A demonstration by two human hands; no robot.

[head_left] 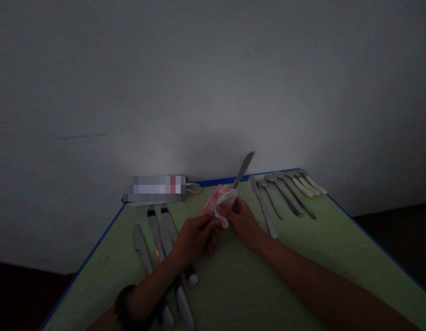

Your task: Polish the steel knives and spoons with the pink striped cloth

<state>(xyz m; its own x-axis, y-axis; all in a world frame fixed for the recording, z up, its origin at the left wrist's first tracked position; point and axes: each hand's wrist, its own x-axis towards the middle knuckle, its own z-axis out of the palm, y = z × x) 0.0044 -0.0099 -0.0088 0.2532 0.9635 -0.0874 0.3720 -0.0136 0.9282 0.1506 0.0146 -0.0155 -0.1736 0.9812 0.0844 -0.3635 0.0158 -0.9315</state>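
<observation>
Knife (244, 168) in cloth (218, 198); far-edge item (154, 188) pixelated, unreadable.

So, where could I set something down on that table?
Bare green table shows between the right forearm, the right cutlery row and the right edge, and between the two forearms. It's crowded at left, where more cutlery lies around the left forearm.

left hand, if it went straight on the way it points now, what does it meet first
Most likely the pink-and-white cloth bunched at the knife, with the right hand gripping it; the left hand looks all but against it, though depth is unclear.
</observation>
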